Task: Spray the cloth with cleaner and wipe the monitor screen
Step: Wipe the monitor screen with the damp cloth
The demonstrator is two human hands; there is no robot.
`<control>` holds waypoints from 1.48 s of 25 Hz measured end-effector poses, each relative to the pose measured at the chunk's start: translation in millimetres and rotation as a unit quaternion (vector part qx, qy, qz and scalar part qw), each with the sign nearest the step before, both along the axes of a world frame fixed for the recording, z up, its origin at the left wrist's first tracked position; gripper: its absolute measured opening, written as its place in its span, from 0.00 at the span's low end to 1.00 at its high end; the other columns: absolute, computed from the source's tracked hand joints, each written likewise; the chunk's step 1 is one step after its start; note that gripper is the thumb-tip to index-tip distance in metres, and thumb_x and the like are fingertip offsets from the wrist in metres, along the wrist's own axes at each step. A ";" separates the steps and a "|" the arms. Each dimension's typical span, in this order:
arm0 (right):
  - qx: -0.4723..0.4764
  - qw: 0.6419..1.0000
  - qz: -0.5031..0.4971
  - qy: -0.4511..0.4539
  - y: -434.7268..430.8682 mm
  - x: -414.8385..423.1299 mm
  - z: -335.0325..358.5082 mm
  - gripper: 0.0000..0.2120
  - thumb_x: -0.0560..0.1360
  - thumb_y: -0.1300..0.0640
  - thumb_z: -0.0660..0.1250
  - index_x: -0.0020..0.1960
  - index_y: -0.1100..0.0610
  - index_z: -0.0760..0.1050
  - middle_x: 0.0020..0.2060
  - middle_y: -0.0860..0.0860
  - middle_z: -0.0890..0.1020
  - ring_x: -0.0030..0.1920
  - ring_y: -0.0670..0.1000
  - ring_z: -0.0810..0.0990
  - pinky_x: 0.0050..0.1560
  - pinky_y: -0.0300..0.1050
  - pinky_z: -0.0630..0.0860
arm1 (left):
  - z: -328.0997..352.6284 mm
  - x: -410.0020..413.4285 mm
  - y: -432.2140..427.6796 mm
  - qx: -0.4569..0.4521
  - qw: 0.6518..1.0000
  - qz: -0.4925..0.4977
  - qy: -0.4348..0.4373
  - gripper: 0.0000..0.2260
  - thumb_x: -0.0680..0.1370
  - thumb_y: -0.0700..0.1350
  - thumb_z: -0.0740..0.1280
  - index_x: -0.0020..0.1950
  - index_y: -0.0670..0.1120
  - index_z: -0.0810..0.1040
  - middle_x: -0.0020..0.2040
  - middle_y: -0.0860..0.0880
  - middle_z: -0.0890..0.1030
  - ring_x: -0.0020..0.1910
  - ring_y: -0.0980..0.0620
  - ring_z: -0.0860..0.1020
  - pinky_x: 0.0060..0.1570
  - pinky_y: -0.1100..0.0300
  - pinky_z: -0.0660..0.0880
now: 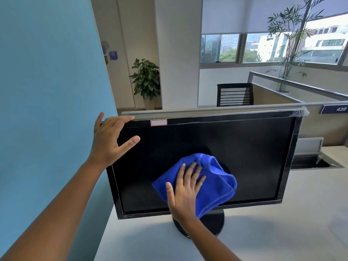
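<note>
Right hand (185,187) flat, fingers spread, palm pressed onto blue cloth (212,183) against monitor screen (244,157); thumb out to the left on cloth edge. Not pinching, just pushing the cloth flat to the glass. Cloth bunched and folded, spilling up and right of the hand, lower corner hanging past bottom bezel toward the stand. Sits on lower-middle area of screen.

Left hand (111,140) up and left of the right one, gripping monitor's top-left corner: fingers curled over top edge, thumb laid on front of screen, steadying it. Hand otherwise empty. Both forearms bare, coming in from bottom-left and bottom-centre.

Monitor black, off, tilted a bit, clear film or tape crinkled along the top bezel and right corner, hard to tell which. White sticker with red border (158,122) on top bezel, just right of left-hand fingers. Round black stand base (212,225) below right wrist, resting on pale desk (282,232).

Blue partition wall (47,81) left of left arm. Behind monitor: low cubicle divider (226,108), number plate (337,109) far right reading 439. Open cable tray (318,161) in desk right of monitor. Further back: black mesh chair (234,94), potted plant (146,80), tall palm (290,44) by windows (250,48).
</note>
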State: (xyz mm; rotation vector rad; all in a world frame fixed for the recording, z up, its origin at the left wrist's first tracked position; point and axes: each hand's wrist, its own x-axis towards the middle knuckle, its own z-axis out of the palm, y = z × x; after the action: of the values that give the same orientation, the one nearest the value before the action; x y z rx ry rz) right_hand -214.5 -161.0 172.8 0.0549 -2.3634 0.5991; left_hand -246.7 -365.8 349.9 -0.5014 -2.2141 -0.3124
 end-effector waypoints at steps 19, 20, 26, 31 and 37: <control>0.170 0.962 0.154 0.151 -33.5 -28.5 68.1 0.32 0.70 0.51 0.63 0.73 0.55 0.62 0.72 0.52 0.63 0.72 0.53 0.61 0.74 0.55 0.43 | 0.2 -0.2 0.4 -0.003 1.000 -0.005 0.017 0.32 0.77 0.68 0.49 0.62 0.45 0.75 0.56 0.47 0.80 0.57 0.46 0.76 0.72 0.43 0.50; 0.155 0.966 0.134 0.160 -23.5 -31.8 68.6 0.32 0.70 0.50 0.63 0.73 0.54 0.62 0.72 0.52 0.61 0.72 0.53 0.60 0.74 0.55 0.42 | 0.2 -0.6 0.7 -0.001 1.000 -0.006 0.016 0.32 0.77 0.68 0.49 0.62 0.45 0.75 0.56 0.47 0.80 0.57 0.46 0.76 0.72 0.42 0.50; 0.097 0.977 -0.026 0.188 58.9 -47.6 75.5 0.35 0.71 0.37 0.60 0.72 0.53 0.62 0.72 0.59 0.59 0.74 0.60 0.55 0.71 0.67 0.43 | -0.3 -1.8 1.7 0.012 1.000 -0.008 0.014 0.32 0.77 0.69 0.49 0.62 0.46 0.76 0.56 0.47 0.80 0.58 0.45 0.76 0.72 0.41 0.49; 0.018 0.978 -0.151 0.144 140.6 -55.1 81.0 0.40 0.68 0.32 0.58 0.75 0.50 0.58 0.74 0.64 0.56 0.74 0.66 0.50 0.67 0.73 0.43 | -0.7 -3.4 1.8 0.010 1.000 -0.006 0.010 0.32 0.76 0.69 0.49 0.62 0.46 0.76 0.56 0.47 0.80 0.58 0.45 0.76 0.72 0.41 0.49; -0.134 0.967 -0.209 0.062 180.8 -50.5 71.7 0.42 0.70 0.26 0.46 0.77 0.46 0.42 0.75 0.64 0.45 0.74 0.66 0.42 0.68 0.73 0.43 | -0.9 -4.0 2.7 0.008 1.000 -0.004 0.010 0.32 0.76 0.69 0.50 0.61 0.46 0.76 0.56 0.46 0.81 0.58 0.44 0.76 0.72 0.41 0.49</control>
State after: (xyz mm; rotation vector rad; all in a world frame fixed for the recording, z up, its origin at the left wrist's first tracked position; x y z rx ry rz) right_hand -265.0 19.8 244.5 -0.5017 -2.0642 0.6750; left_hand -250.7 -363.1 349.1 -0.5020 -2.1900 -0.3280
